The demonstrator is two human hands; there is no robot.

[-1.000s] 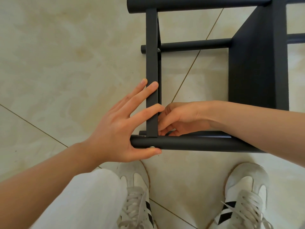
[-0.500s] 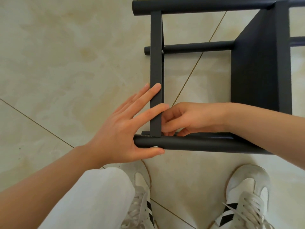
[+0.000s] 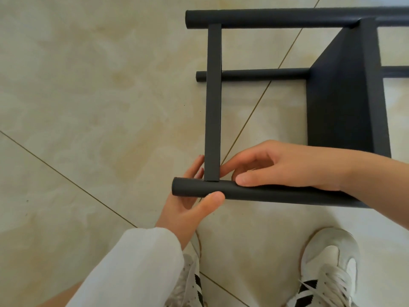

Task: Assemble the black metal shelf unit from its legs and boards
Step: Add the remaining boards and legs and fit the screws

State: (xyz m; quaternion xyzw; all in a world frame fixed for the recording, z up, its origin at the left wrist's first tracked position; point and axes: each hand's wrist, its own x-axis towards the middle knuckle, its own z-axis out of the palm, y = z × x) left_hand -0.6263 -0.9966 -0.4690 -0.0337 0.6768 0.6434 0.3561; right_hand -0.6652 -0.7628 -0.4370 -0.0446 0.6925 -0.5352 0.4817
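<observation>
The black shelf unit lies on its side on the tiled floor. Its nearest round leg [image 3: 276, 192] runs left to right in front of me. A flat board edge [image 3: 213, 103] joins this leg to the far leg [image 3: 276, 18]. A second board [image 3: 345, 91] stands further right, with a lower leg [image 3: 254, 74] behind. My left hand [image 3: 188, 204] cups the near leg's left end from below, thumb on its front side, fingertips beside the flat board. My right hand [image 3: 281, 167] rests its thumb along the leg's top, with curled fingers behind the joint.
Beige marble-look floor tiles with thin grout lines [image 3: 66, 176] stretch to the left. My two white sneakers with black stripes [image 3: 329, 269] stand just below the near leg, and my white trouser leg [image 3: 132, 269] fills the lower left.
My left hand has dropped from lying flat across the board edge to gripping under the near leg's end. My right thumb has come up onto the leg. The view has shifted over the frame.
</observation>
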